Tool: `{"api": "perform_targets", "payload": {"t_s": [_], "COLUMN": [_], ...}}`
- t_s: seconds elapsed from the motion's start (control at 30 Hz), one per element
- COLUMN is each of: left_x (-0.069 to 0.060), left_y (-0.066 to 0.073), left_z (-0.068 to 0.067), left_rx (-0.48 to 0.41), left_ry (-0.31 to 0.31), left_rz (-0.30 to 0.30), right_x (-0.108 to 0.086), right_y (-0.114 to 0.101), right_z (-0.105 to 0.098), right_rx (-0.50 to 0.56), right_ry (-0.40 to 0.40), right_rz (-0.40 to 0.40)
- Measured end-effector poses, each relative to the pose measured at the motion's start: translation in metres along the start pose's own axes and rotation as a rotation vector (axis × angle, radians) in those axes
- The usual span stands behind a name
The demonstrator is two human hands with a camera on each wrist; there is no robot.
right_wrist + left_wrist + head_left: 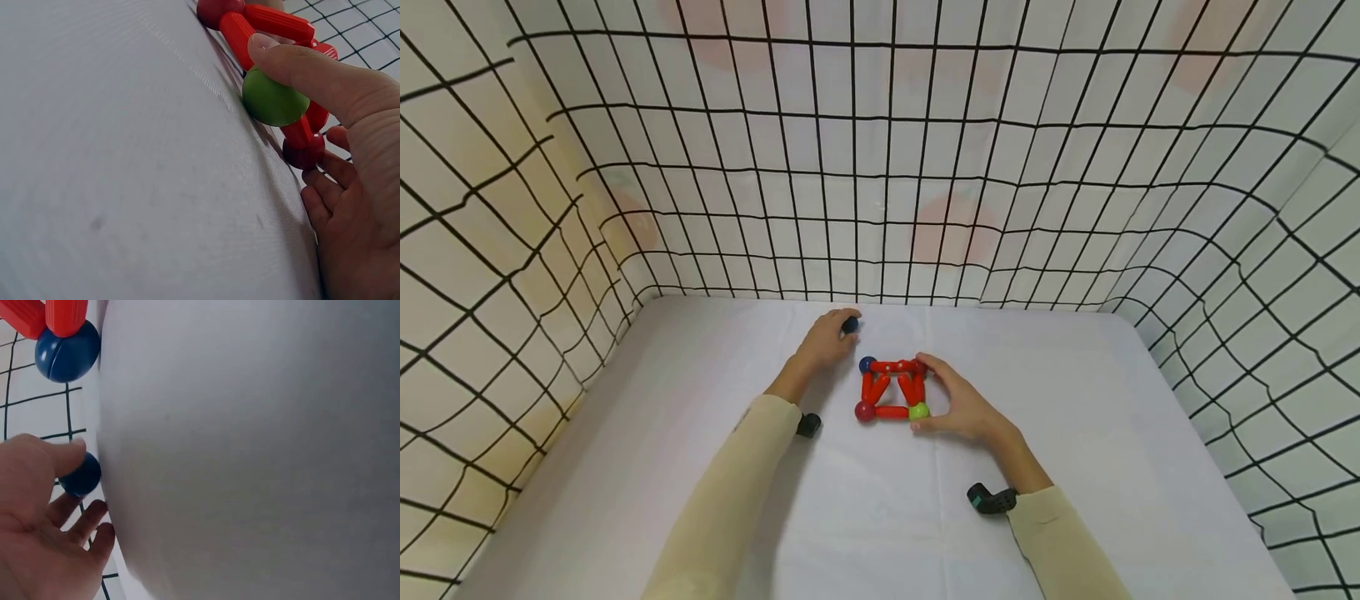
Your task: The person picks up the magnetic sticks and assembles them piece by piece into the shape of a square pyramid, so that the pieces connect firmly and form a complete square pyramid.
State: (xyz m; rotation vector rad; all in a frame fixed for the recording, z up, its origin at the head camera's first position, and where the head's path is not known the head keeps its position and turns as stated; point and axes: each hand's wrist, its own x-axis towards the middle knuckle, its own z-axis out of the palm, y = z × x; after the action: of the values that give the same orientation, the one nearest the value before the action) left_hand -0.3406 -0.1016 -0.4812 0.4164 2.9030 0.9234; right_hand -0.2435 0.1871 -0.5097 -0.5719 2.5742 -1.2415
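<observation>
A square frame of red rods [892, 412] and balls lies on the white table, with further red rods slanting inward. Its corners are a blue ball [867, 364], a red ball [865, 411], a green ball [918, 411] and a dark red ball [304, 151]. My right hand [964, 408] grips the frame's right side, thumb over the green ball and fingers by the dark red one. Beyond the frame, to the left, my left hand [829, 340] holds a loose dark blue ball [82, 475] between thumb and fingers.
Black wire grid [880, 175] rises along the table's back and both sides. The white tablecloth [880, 517] covers the surface. A black wrist device [992, 498] sits on the right forearm, and another wrist device [808, 426] on the left.
</observation>
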Motion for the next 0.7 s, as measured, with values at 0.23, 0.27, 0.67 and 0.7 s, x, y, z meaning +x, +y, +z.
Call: {"api": "perform_targets", "payload": {"t_s": [0.23, 0.27, 0.67, 0.7], "left_x": [-0.009, -0.011, -0.053, -0.057], "left_y": [-0.008, -0.007, 0.014, 0.016], "left_z": [0.004, 0.003, -0.001, 0.0], "left_rx": [-0.09, -0.116, -0.422, -0.442], "left_ry": [0.084, 0.083, 0.072, 0.073], "left_rz": [0.007, 0.007, 0.177, 0.191], "right_x": [-0.002, -0.002, -0.001, -0.001], "right_y": [-0.001, -0.001, -0.001, -0.001], "right_z": [0.0, 0.0, 0.001, 0.0], "right_rx": [-0.011, -0.011, -0.027, -0.028], "right_ry": [0.005, 0.006, -0.004, -0.005], "right_rz": [0.0, -0.004, -0.012, -0.017]}}
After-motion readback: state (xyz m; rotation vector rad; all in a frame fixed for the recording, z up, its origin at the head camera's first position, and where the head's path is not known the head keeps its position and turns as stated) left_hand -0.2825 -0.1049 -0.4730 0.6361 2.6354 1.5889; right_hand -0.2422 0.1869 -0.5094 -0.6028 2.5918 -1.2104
